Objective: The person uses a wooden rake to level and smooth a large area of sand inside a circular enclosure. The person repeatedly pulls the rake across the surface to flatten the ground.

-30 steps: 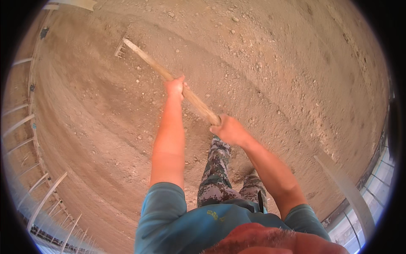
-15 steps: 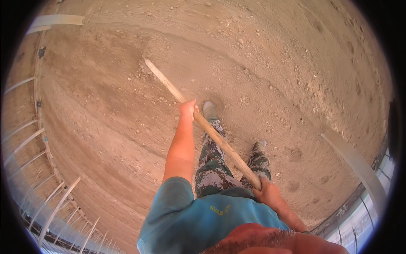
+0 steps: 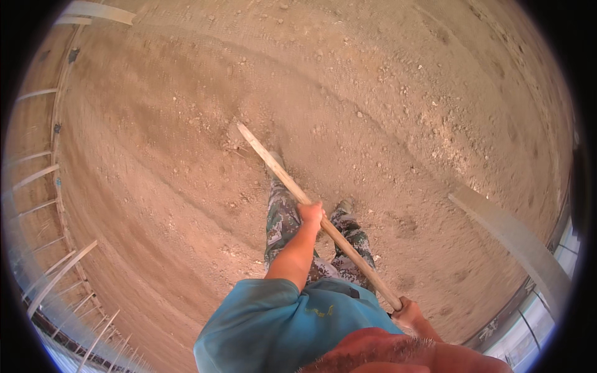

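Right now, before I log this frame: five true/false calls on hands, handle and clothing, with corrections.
1. The left hand is closed around the wooden handle. True.
2. The right hand is off the handle. False: it holds the handle at its near end.
3. The handle's far end points forward and to the person's left. True.
4. The trousers are plain black. False: they have a camouflage pattern.
5. The short-sleeved shirt is blue. True.
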The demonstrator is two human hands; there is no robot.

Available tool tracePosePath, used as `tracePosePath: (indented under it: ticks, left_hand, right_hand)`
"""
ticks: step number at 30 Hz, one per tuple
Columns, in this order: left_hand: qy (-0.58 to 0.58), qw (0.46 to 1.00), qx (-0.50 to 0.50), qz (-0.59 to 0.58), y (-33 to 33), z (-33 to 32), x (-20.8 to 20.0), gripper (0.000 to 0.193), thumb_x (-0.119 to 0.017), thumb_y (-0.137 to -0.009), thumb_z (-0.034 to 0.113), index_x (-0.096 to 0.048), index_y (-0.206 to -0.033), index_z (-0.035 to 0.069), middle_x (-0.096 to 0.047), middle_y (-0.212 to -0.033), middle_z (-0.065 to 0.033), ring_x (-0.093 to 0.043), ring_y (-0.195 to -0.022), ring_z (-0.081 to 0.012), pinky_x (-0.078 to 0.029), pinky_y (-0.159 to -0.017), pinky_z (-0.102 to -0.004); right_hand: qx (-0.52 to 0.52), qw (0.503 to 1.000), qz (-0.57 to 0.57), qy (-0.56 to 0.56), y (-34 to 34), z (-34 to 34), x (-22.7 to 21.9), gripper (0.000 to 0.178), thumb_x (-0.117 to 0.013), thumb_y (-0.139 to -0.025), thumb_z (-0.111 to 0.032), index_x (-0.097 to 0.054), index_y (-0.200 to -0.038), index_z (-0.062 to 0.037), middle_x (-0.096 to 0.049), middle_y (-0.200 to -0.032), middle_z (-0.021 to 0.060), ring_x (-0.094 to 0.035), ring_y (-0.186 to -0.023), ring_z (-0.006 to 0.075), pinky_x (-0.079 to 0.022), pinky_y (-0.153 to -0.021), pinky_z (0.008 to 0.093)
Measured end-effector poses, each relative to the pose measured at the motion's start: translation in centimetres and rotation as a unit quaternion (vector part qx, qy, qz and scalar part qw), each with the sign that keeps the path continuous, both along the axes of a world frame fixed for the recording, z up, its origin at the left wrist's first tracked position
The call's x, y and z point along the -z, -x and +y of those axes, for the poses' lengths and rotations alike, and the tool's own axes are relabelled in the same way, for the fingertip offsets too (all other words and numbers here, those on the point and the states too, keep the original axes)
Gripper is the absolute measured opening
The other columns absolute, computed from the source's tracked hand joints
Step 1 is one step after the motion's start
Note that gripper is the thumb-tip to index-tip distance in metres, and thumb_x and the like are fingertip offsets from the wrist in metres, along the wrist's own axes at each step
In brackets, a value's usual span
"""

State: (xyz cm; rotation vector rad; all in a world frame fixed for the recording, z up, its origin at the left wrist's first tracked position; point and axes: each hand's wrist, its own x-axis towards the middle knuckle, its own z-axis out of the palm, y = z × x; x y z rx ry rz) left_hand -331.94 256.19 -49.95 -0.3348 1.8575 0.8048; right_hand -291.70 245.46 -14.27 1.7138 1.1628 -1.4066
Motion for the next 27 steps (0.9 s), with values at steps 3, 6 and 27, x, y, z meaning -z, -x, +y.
tracePosePath:
  ticks: [3,6,27]
  left_hand:
    - [0.038,0.999,-0.012,-0.021,-6.9,-7.8,-0.3,0.064,-0.083,-0.093,0.007,-0.033,-0.134,0.002,-0.066,-0.091,-0.0162,-0.066,-0.059,-0.0242,-0.058,-0.052,-0.0418]
    - [0.092,0.994,-0.010,-0.058,-10.5,-11.4,-3.3,0.062,-0.082,-0.092,0.001,-0.035,-0.132,0.002,-0.065,-0.095,-0.0161,-0.066,-0.060,-0.0246,-0.059,-0.053,-0.0450]
    - [-0.111,0.985,-0.011,0.133,57.8,11.3,-7.3,0.051,-0.069,-0.090,-0.009,-0.045,-0.135,-0.007,-0.065,-0.080,-0.0156,-0.067,-0.061,-0.0268,-0.056,-0.052,-0.0420]
  right_hand:
    - [-0.054,0.997,-0.045,0.027,-8.6,-5.4,-0.7,0.035,-0.081,-0.078,-0.029,-0.078,-0.105,-0.0075,-0.080,-0.099,0.0234,-0.079,-0.096,0.0431,-0.064,-0.084,0.0481]
    - [-0.075,0.990,-0.105,0.060,-9.8,-7.2,-3.5,0.038,-0.080,-0.078,-0.032,-0.080,-0.109,-0.0095,-0.081,-0.100,0.0211,-0.079,-0.096,0.0421,-0.065,-0.086,0.0462]
    - [-0.214,0.932,0.268,-0.116,73.1,22.3,13.3,0.051,-0.075,-0.098,-0.031,-0.065,-0.130,0.0072,-0.077,-0.115,0.0292,-0.077,-0.111,0.0449,-0.059,-0.097,0.0535]
